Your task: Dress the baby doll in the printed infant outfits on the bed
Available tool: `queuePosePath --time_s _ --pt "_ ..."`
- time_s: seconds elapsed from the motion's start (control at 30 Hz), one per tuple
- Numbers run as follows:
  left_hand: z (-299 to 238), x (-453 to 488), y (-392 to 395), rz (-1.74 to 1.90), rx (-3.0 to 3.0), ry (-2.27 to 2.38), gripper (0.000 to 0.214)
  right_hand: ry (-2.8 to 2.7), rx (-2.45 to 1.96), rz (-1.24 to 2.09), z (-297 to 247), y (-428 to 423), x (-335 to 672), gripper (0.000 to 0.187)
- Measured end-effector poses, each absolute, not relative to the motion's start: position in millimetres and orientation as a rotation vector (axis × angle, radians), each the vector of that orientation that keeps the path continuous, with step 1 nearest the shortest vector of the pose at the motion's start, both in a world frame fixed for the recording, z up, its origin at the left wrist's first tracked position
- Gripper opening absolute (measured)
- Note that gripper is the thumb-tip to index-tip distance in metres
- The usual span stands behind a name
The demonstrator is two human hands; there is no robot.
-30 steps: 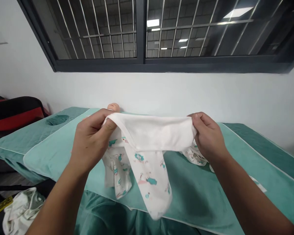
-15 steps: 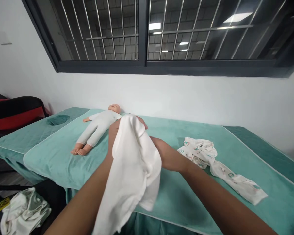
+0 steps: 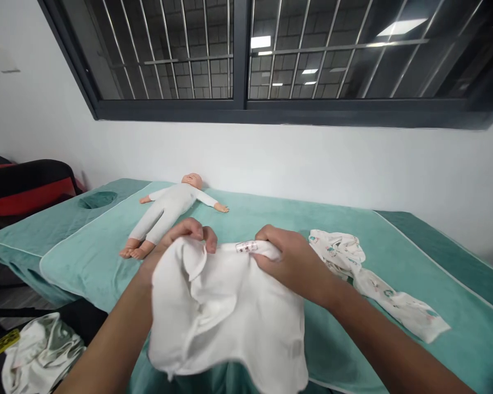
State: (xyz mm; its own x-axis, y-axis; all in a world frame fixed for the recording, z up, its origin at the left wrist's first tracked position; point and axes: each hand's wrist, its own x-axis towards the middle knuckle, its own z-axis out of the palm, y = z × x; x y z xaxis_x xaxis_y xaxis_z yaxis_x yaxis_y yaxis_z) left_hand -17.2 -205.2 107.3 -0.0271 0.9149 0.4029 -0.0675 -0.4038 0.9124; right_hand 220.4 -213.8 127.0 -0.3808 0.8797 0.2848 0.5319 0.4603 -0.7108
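Observation:
Both my hands hold up a white baby garment (image 3: 225, 317), turned inside out, in front of me above the near edge of a teal padded table (image 3: 394, 246). My left hand (image 3: 181, 241) is mostly under the cloth, with its fingers curled over the top edge. My right hand (image 3: 290, 262) pinches the top edge beside a small label. A baby doll in a white suit (image 3: 164, 210) lies on its back at the far left of the table. A second, patterned white garment (image 3: 365, 276) lies crumpled on the table to my right.
A white wall with a dark barred window (image 3: 271, 54) rises behind the table. A crumpled pale cloth (image 3: 36, 350) lies on the floor at lower left. A black and red object (image 3: 24, 189) stands at the far left.
A second ago I held the patterned side stretched between both hands. The garment has since been turned so its plain white inside shows, and my hands have come close together at its top edge.

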Motion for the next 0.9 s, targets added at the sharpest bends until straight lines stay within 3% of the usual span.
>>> queuePosePath --time_s 0.07,0.23,0.33,0.47,0.7,0.9 --pt "105.8 -18.7 -209.5 1.355 1.321 0.828 0.016 -2.001 -1.293 0.308 120.9 -211.3 218.3 0.007" --pt "103.8 5.1 -211.1 1.054 1.39 0.851 0.033 -1.992 -1.304 0.088 109.3 -195.3 210.6 0.011" --pt "84.6 39.0 -210.3 1.044 1.694 1.112 0.039 -1.966 -1.316 0.225 105.1 -182.9 200.1 0.013" --pt "52.5 61.2 -201.6 1.138 1.844 1.334 0.012 -1.938 -1.279 0.5 107.7 -175.8 196.3 0.016" --pt "91.0 22.9 -178.8 1.524 1.619 1.423 0.037 -2.133 -0.761 1.642 140.7 -178.8 233.1 0.03" --pt "131.8 12.4 -189.3 1.659 1.685 1.404 0.042 -2.072 -0.768 1.491 152.9 -181.8 242.5 0.035"
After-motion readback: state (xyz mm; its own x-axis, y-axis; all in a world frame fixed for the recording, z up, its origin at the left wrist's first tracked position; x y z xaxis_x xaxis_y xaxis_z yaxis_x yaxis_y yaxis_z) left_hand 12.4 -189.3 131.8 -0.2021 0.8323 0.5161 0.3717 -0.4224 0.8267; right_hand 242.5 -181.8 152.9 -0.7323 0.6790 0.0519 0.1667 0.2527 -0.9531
